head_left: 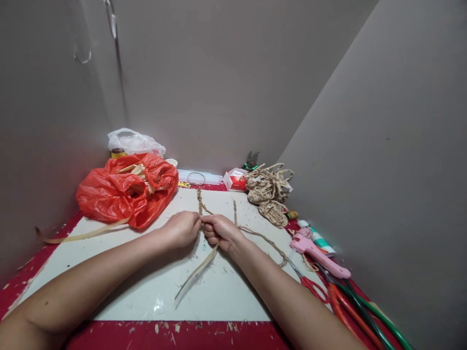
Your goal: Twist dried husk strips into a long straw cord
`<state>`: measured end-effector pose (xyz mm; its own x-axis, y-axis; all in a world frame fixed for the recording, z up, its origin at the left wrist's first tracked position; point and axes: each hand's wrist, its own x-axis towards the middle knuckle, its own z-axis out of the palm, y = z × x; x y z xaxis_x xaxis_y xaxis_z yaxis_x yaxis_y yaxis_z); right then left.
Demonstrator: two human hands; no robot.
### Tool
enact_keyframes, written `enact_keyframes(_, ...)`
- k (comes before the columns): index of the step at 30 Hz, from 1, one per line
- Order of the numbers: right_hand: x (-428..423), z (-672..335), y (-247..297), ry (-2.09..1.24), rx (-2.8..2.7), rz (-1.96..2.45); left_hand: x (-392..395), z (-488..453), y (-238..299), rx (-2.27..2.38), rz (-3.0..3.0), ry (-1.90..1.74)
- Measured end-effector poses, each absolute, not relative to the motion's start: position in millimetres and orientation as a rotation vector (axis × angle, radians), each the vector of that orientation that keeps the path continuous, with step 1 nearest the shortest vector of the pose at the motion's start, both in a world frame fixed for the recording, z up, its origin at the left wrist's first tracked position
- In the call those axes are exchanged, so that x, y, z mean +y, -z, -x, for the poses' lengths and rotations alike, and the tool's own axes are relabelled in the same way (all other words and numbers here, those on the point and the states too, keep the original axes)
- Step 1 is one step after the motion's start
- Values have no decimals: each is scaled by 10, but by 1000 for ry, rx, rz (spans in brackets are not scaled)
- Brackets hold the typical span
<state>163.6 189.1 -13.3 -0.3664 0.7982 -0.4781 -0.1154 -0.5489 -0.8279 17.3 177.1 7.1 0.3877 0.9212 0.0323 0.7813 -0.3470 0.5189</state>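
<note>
My left hand (184, 228) and my right hand (221, 231) meet over the middle of a white board, fingertips pinched together. Between them they grip a twisted straw cord (199, 200), whose brown length runs up away from my fingers. From under my right hand a flat pale straw strip (197, 274) trails toward me. Another stretch of twisted cord (264, 239) curves off to the right, past my right wrist. Where the cord passes through my fingers is hidden.
An orange plastic bag (100, 194) with straw inside stands at left. To the right lie woven straw pieces (261, 192), a pink glue gun (317, 253), red-handled scissors (315, 290) and large tools with red and green handles. The white board (146, 291) covers a red surface. Grey walls rise close around.
</note>
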Motion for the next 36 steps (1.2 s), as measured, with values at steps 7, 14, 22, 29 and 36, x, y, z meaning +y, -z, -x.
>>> enact_keyframes(7, 1930, -1681, 165, -2148, -864, 1166, 1304, -388, -141, 1382, -2656, 32)
enact_keyframes(14, 2023, -1812, 145, -2315, -771, 1032, 1579, -162, -364, 1336, -2324, -519)
enact_keyframes(22, 2007, -1852, 117, -2275, -1041, 1015, 1921, -222, 149, 1163, -1558, -648)
enact_keyframes(29, 1990, -1914, 90, -1850, -1645, 1261, 1938, -170, 68, 1133, -1640, -659)
enact_keyframes(36, 1960, -1848, 100, -1120, -2140, 1403, 1939, -174, 118, 1145, -1444, -570)
